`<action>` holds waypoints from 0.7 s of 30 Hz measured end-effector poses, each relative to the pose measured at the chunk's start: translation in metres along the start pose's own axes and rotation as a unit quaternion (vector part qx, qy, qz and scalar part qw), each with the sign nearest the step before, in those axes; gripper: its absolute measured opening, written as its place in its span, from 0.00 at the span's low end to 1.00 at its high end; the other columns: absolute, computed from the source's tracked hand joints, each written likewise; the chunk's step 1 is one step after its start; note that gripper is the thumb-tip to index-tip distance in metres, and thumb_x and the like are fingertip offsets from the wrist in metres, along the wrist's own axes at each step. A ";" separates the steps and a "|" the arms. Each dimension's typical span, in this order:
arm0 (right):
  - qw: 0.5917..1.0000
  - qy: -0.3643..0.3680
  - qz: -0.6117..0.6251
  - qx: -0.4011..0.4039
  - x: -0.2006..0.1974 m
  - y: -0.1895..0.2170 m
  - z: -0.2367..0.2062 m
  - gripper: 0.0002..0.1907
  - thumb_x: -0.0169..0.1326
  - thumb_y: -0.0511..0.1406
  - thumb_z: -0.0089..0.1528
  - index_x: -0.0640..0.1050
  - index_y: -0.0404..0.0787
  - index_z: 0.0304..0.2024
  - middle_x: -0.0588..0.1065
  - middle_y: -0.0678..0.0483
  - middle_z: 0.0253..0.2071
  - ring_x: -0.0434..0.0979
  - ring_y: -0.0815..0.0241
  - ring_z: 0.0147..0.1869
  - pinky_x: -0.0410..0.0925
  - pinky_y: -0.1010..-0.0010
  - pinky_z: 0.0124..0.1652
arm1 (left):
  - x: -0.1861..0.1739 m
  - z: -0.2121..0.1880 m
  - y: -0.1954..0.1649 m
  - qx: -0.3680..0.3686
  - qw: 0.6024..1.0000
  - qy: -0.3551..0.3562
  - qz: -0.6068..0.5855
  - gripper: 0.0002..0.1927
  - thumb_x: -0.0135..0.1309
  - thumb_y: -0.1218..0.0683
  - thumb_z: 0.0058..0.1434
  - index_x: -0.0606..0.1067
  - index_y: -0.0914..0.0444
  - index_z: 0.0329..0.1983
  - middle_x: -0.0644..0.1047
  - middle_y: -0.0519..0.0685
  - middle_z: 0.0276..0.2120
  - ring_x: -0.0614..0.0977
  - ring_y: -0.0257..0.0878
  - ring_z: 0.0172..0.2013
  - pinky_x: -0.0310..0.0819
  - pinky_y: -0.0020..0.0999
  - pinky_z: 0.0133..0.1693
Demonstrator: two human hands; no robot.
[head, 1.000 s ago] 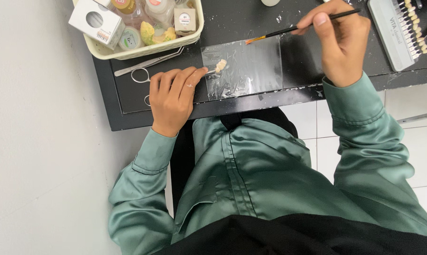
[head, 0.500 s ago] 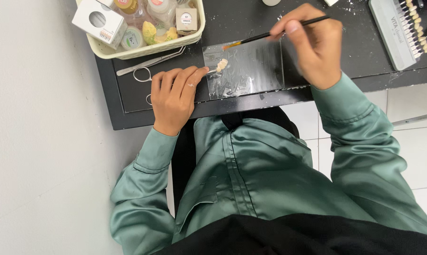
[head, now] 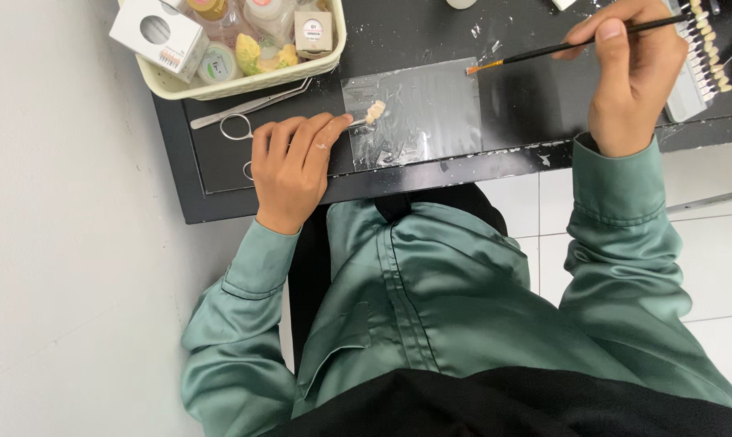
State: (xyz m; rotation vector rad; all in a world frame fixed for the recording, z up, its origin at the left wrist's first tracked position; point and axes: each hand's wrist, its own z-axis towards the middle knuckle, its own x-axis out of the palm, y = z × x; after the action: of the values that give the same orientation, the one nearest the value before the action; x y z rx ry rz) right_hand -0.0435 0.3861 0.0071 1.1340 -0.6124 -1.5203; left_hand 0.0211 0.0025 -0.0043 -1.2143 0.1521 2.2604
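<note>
While the right hand (head: 629, 77) pinches a brush (head: 572, 47), a white box (head: 155, 32) sits in the cream tray (head: 244, 82).

The person is wearing a sage-green satin shirt with a button placket running down the front and long sleeves ending in buttoned cuffs (the fabric is catching a soft sheen); a black garment is showing beneath, and both hands, the left hand (head: 289, 166) and right hand (head: 633, 77), are going bare
</note>
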 end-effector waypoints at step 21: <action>0.997 0.071 -0.005 -0.027 0.074 0.034 0.031 0.13 0.44 0.31 0.80 0.75 0.28 0.43 0.78 0.47 0.39 0.81 0.60 0.44 0.73 0.74 0.47 | -0.001 0.001 0.000 0.002 1.000 -0.005 0.002 0.15 0.56 0.60 0.68 0.80 0.58 0.57 0.79 0.43 0.48 0.78 0.40 0.46 0.68 0.39 0.50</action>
State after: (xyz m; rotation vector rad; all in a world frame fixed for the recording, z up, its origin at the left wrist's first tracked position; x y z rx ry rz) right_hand -0.0524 0.3011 0.0239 1.1930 -0.4666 -1.4420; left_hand 0.0213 0.0027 -0.0032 -1.2030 0.1546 2.2680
